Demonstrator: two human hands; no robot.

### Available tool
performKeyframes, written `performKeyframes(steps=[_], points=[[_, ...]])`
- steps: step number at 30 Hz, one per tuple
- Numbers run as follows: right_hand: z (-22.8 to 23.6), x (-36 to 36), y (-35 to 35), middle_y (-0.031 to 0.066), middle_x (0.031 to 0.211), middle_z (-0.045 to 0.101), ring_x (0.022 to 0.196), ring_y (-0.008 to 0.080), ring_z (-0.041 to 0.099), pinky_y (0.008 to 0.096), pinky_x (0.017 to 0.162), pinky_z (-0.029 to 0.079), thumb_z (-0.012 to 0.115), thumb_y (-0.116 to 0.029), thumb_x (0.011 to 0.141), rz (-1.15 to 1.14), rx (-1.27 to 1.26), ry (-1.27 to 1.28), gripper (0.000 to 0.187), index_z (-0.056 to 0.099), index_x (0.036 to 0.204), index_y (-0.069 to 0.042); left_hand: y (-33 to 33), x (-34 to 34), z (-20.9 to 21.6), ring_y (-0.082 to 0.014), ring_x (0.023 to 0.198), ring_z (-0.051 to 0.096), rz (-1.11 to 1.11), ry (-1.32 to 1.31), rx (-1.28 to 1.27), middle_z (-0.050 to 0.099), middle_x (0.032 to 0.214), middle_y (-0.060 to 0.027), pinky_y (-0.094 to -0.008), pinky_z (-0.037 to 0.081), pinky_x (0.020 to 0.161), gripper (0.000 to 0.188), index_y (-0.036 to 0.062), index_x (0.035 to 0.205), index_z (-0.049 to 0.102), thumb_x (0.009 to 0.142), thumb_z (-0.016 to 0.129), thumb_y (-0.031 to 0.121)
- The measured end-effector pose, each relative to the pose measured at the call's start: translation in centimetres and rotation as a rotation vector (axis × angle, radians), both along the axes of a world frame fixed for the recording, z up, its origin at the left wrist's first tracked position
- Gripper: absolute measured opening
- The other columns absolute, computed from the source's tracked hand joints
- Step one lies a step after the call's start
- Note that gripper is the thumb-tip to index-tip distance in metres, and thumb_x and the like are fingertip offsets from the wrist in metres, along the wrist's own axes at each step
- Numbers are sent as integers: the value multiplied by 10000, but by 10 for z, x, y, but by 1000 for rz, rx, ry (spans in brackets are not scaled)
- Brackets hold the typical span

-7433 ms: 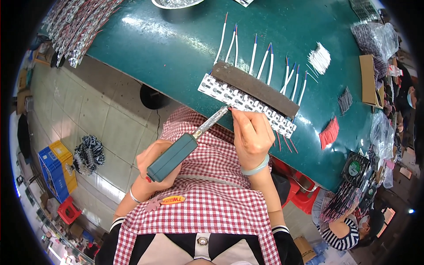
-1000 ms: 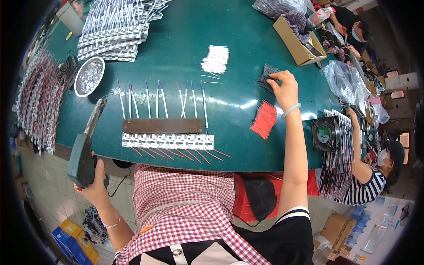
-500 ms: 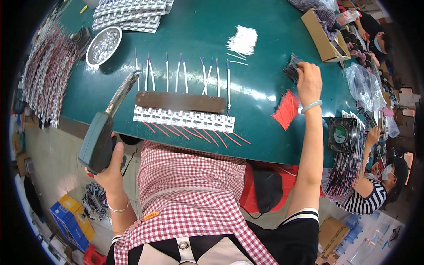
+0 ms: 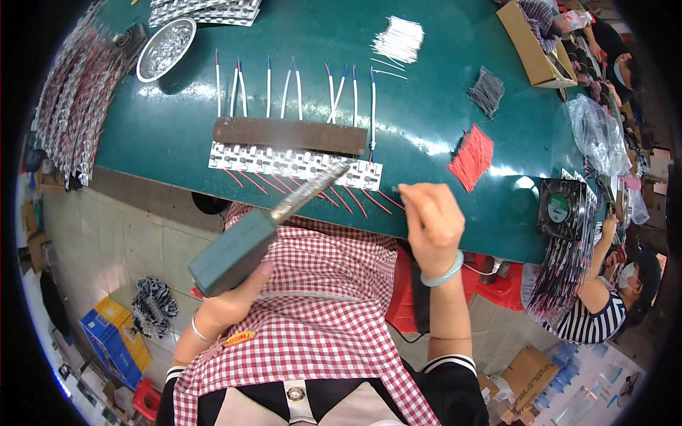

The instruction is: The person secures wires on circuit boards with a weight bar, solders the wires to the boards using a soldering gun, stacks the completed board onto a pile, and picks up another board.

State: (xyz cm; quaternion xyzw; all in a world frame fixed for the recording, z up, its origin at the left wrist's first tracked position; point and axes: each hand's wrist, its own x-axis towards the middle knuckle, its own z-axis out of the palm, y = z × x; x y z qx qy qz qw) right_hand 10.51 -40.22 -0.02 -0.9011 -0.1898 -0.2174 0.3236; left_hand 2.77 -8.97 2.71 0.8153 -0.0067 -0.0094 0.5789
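My left hand (image 4: pixel 231 302) grips the grey-green handle of a soldering iron (image 4: pixel 249 238), whose metal tip reaches the right end of a white strip of small circuit boards (image 4: pixel 295 163) at the table's near edge. A dark brown bar (image 4: pixel 291 135) lies across the strip, with white and blue wires (image 4: pixel 284 89) sticking out behind it and red wires in front. My right hand (image 4: pixel 430 224), with a pale green bangle, is closed in a pinch just right of the strip; something thin seems to be held, but I cannot make it out.
On the green table (image 4: pixel 426 128) lie a pile of red wires (image 4: pixel 470 156), black wires (image 4: pixel 486 91), white wires (image 4: pixel 399 39), a metal bowl (image 4: pixel 167 48), stacked board strips, a cardboard box (image 4: pixel 529 42) and a small fan (image 4: pixel 561 209). A person in stripes (image 4: pixel 604 305) works at the right.
My right hand has come back from the black wires at the far right to the strip's right end. My left hand has swung the soldering iron from the left over to the strip.
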Motion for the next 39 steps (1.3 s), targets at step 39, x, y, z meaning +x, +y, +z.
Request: performKeyframes(steps=[39], points=[[-20, -4, 12, 88, 916, 667, 783, 230, 621, 337, 642, 505, 694, -40, 715, 36, -143, -137, 286, 710, 995, 17, -31, 18, -4, -276, 680, 684, -239, -238, 246, 663, 814, -152, -323, 545, 618, 267, -47, 876, 651, 634, 764, -45]])
